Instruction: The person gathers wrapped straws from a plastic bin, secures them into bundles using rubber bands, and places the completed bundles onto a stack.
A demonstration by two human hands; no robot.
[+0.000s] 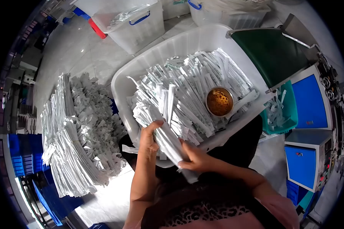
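Note:
My left hand (pixel 149 135) and my right hand (pixel 195 157) are both closed around one bundle of long white paper-wrapped sticks (pixel 170 145). The bundle slants over the near edge of a large white plastic tub (pixel 122 72). My left hand grips its upper part, and my right hand holds it lower down, close to my lap. Many loose wrapped sticks (pixel 187 87) fill the tub. On top of them, at the right, rests a round metal bowl (pixel 219 101) with yellowish rubber bands (pixel 220 98) inside.
Bundled wrapped sticks (pixel 72 141) are stacked high at my left. A dark green conveyor belt (pixel 269 53) overhangs the tub's right end, with a teal bin (pixel 290 114) of wrappers below. Blue-panelled machine cabinets (pixel 309 101) stand right. More clear tubs (pixel 141 30) sit behind.

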